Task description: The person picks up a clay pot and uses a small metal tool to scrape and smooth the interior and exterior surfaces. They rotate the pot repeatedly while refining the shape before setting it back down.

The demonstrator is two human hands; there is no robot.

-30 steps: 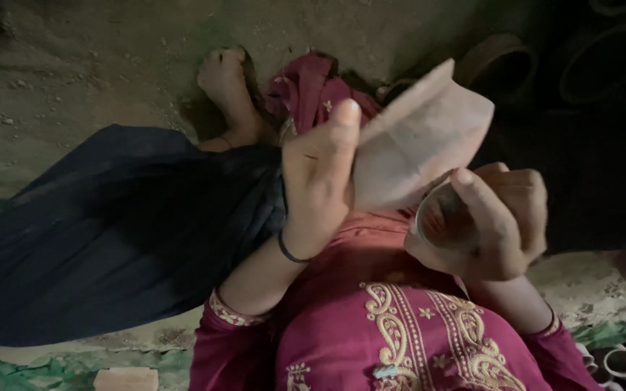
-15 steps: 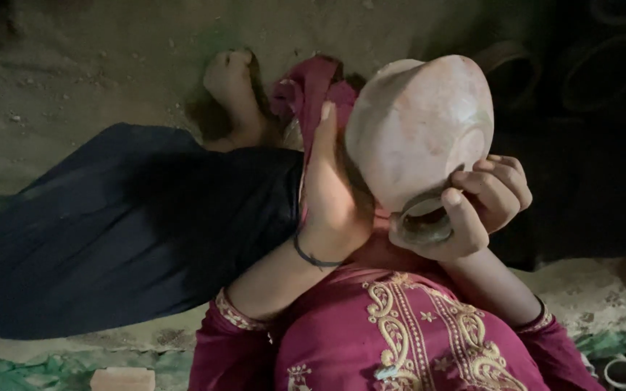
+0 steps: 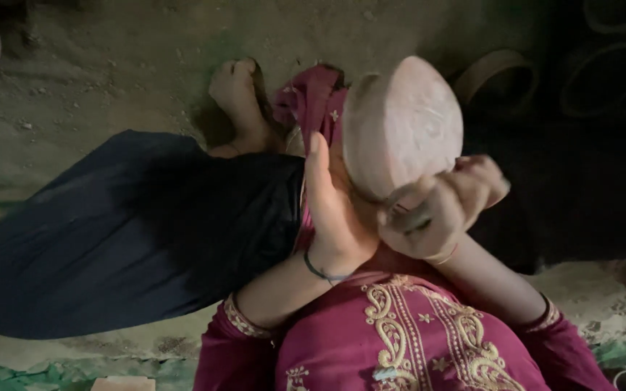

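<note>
We sit with a round pale clay bowl held up right of the frame's centre. Our left hand presses against its left side, our right hand grips it from below. A dark blue cloth spreads across the left. A bare foot lies above it, left of the bowl. Round clay pots sit at upper right on the dirt ground.

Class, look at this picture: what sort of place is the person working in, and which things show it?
Probably a simple pottery workplace on bare ground. The person sits on an earthen floor, both hands hold an unglazed clay bowl, and more round clay pots stand in the dark behind.
</note>
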